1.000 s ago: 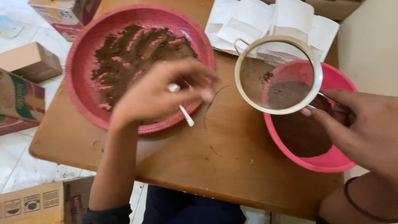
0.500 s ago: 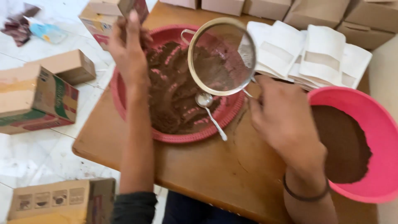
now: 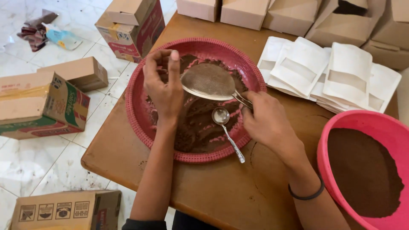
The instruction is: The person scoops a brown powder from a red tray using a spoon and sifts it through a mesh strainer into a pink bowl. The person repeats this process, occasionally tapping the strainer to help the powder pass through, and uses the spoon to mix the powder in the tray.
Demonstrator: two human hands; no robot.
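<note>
My right hand [image 3: 266,123] grips the handle of a round metal sieve [image 3: 208,81], turned upside down over a wide red woven tray [image 3: 140,123] that holds dark brown powder [image 3: 196,127]. My left hand [image 3: 164,87] hovers beside the sieve's rim with fingers curled, touching or close to it. A metal spoon [image 3: 228,132] lies in the tray with its handle over the near rim. A pink plastic bowl [image 3: 341,127] at the right holds finer brown powder [image 3: 364,170].
White window pouches [image 3: 332,72] lie fanned on the wooden table [image 3: 221,191] behind the bowl. Plain cardboard boxes [image 3: 272,15] line the far edge. More cartons [image 3: 38,104] stand on the tiled floor at the left.
The sieve has swung from above the pink bowl over to the red tray and now sits inverted there. My left hand let go of the spoon and came up to the sieve's rim.
</note>
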